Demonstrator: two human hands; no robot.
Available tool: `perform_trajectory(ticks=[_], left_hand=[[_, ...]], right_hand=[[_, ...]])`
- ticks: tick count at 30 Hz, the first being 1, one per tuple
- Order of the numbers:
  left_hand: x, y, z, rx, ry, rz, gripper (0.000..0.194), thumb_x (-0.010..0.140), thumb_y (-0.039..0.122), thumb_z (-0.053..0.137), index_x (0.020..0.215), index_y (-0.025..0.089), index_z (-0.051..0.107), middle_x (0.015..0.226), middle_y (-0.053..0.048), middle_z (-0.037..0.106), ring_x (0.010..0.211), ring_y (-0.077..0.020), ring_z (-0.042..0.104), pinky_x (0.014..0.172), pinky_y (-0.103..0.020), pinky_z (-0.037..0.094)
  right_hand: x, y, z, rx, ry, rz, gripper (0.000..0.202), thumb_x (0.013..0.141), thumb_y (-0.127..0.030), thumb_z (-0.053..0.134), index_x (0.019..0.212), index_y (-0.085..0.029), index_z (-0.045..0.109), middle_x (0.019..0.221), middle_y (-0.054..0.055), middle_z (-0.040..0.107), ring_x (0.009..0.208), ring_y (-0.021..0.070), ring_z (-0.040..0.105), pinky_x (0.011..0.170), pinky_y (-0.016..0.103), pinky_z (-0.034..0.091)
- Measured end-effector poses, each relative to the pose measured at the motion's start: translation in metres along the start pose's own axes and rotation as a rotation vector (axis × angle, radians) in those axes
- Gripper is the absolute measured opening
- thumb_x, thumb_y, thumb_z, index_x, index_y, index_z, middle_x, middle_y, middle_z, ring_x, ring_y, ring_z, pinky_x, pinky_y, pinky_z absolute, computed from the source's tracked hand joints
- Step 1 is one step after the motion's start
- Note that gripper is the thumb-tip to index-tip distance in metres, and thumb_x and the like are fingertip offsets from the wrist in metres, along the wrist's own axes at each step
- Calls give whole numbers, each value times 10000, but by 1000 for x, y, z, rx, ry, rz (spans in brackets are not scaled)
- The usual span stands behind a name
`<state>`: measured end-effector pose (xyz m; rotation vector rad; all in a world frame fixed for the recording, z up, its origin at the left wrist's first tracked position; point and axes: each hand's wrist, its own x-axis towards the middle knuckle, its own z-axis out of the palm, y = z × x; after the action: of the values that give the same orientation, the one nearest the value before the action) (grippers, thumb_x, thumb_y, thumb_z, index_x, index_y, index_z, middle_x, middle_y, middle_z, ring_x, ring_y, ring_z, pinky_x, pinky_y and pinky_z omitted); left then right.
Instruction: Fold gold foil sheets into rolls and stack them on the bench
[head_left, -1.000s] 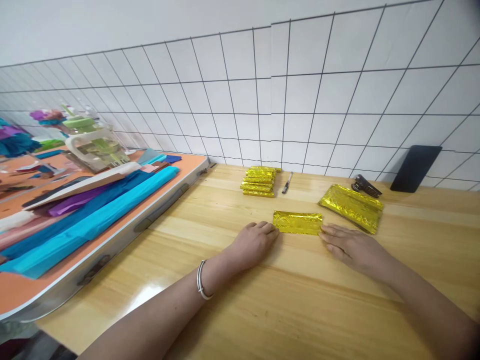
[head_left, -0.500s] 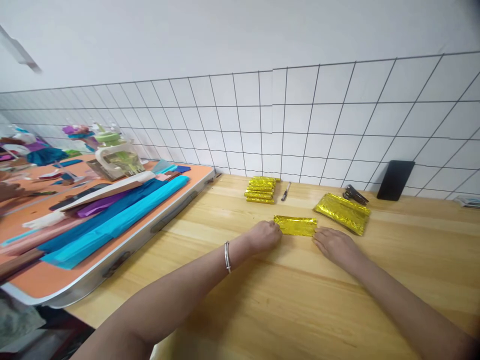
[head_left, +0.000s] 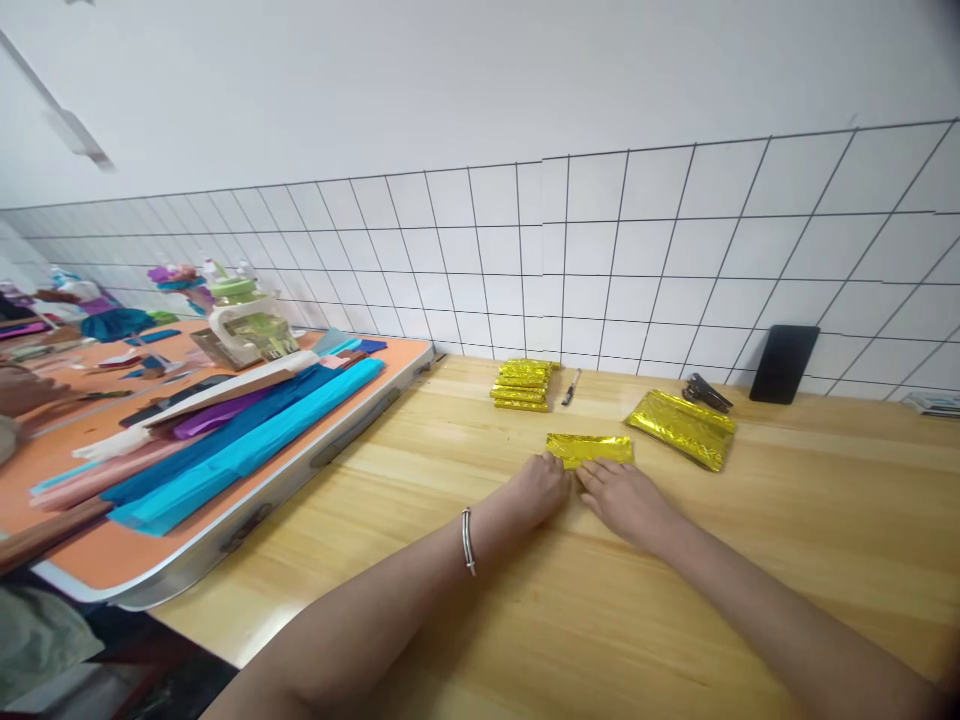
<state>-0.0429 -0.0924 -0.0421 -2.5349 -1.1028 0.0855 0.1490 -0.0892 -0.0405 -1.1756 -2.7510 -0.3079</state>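
Observation:
A rectangular piece of shiny gold foil (head_left: 589, 446) lies flat on the wooden table in front of me. At its near left part, my left hand (head_left: 541, 486) has its fingers curled closed on the edge, and a silver bracelet (head_left: 468, 541) circles that wrist. My right hand (head_left: 621, 498) rests with fingers stretched over the foil's near right part, close beside the left one. The fingers of both hands cover the near edge. Farther back sits a pile of folded gold foil strips (head_left: 521, 386). To the right lies a larger stack of gold foil sheets (head_left: 681, 428).
Behind the foil lie a slim pen-like tool (head_left: 571, 387) and a black stapler (head_left: 706, 392). A black phone (head_left: 784, 364) leans on the tiled wall. An orange-topped table (head_left: 405, 363) at left bears crepe paper rolls (head_left: 255, 440) and a green-lidded jug (head_left: 251, 322). Another person's hand (head_left: 26, 390) shows far left.
Both hands have moved from the foil's left and right ends to its near edge, closer together. My right hand moved leftward over the foil. The view has shifted slightly.

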Motion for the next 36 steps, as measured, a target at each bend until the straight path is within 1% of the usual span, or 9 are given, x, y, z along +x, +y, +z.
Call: perform_trajectory(ticks=[3, 11, 15, 18, 21, 25, 28, 31, 36], left_hand=[[-3, -1, 0, 2, -15, -19, 130, 822, 50, 422, 857, 109, 532, 811, -138, 568, 761, -236, 535, 581, -319, 378], [-10, -7, -3, -48, -15, -31, 141, 870, 104, 402, 935, 134, 525, 879, -118, 556, 819, -229, 504, 602, -310, 382], [-11, -12, -9, -64, -3, -58, 141, 882, 131, 409, 951, 136, 532, 885, -103, 559, 839, -218, 504, 687, -327, 391], [-9, -12, -15, -105, 40, -72, 213, 904, 168, 393, 1082, 148, 508, 939, -91, 561, 889, -204, 503, 767, -334, 380], [0, -4, -18, -159, 93, -43, 303, 915, 196, 385, 1209, 164, 449, 976, -83, 563, 916, -200, 495, 788, -333, 367], [17, 10, -18, -182, 87, 29, 279, 926, 219, 357, 1160, 171, 500, 937, -81, 570, 882, -203, 493, 772, -340, 355], [20, 9, -19, -193, 76, 38, 276, 927, 228, 358, 1148, 177, 515, 929, -82, 572, 871, -201, 495, 759, -339, 351], [13, -1, -18, -215, 68, 8, 275, 921, 234, 380, 1157, 204, 518, 948, -79, 574, 889, -198, 500, 764, -331, 351], [-17, -20, -9, -243, 44, -86, 346, 915, 221, 401, 1256, 248, 456, 1089, -65, 563, 1020, -188, 487, 850, -310, 358]], right_hand=[[-1, -3, 4, 40, -12, 26, 442, 919, -338, 348, 1288, -144, 499, 1320, 120, 509, 1225, 256, 437, 992, 417, 347], [-24, 33, 4, 119, -23, 55, 424, 925, -340, 320, 1287, -218, 506, 1315, 61, 524, 1203, 228, 456, 986, 403, 353], [-25, 29, 4, 134, 1, 97, 403, 928, -322, 321, 1259, -226, 530, 1301, 62, 537, 1193, 228, 455, 969, 406, 354], [-24, 26, 4, 139, 6, 96, 400, 930, -312, 318, 1255, -221, 533, 1299, 68, 538, 1191, 228, 450, 968, 404, 347], [-24, 26, 4, 139, 11, 100, 399, 930, -309, 320, 1259, -220, 528, 1297, 66, 540, 1192, 228, 445, 966, 401, 345], [-24, 26, 3, 128, 0, 104, 407, 929, -302, 321, 1279, -212, 508, 1303, 58, 536, 1191, 232, 443, 965, 398, 346], [-24, 25, 3, 127, -3, 107, 404, 929, -298, 319, 1271, -214, 516, 1309, 55, 530, 1194, 231, 441, 970, 396, 343], [-25, 25, 4, 133, 2, 109, 401, 931, -298, 317, 1269, -217, 517, 1324, 56, 516, 1208, 226, 431, 981, 395, 334], [-26, 27, 7, 142, 0, 109, 404, 933, -307, 313, 1269, -215, 517, 1326, 52, 515, 1221, 229, 418, 993, 397, 321]])
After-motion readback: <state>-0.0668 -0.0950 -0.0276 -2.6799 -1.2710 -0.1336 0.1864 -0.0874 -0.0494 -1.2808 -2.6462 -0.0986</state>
